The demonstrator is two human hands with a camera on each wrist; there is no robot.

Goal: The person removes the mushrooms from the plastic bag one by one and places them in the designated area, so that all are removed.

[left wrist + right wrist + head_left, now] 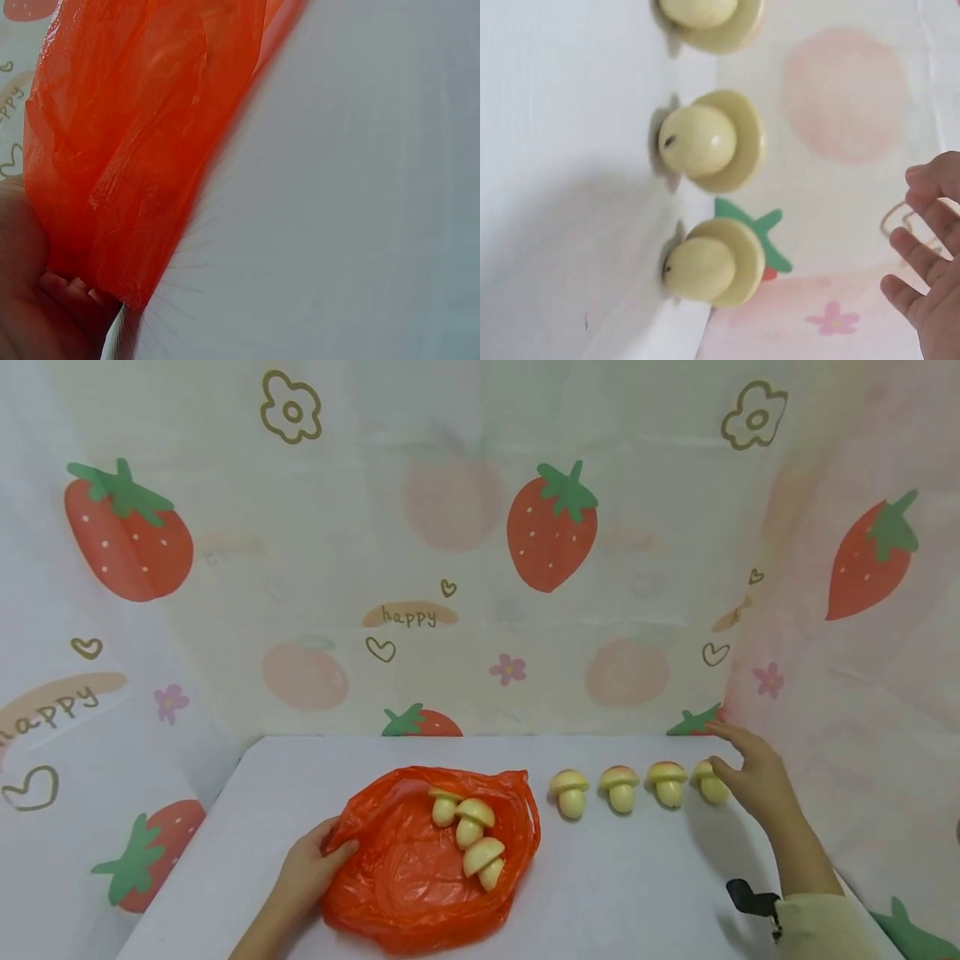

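Note:
An orange-red plastic bag (420, 877) lies spread on the white table with its mouth facing up. Inside it are three pale yellow toy mushrooms (474, 822). My left hand (307, 868) grips the bag's left rim, thumb over the edge; the left wrist view shows the fingers beneath the plastic (142, 165). Right of the bag, several more mushrooms (619, 789) stand in a row. At the far right mushroom (705, 783), my right hand (753, 772) hovers with fingers spread, overlapping it in the head view. In the right wrist view these fingers are apart from the mushrooms (705, 266).
The white table (637, 893) ends at a strawberry-print curtain (480, 677) along the back and both sides. A black strap piece (750, 900) sticks out from the right sleeve (817, 927).

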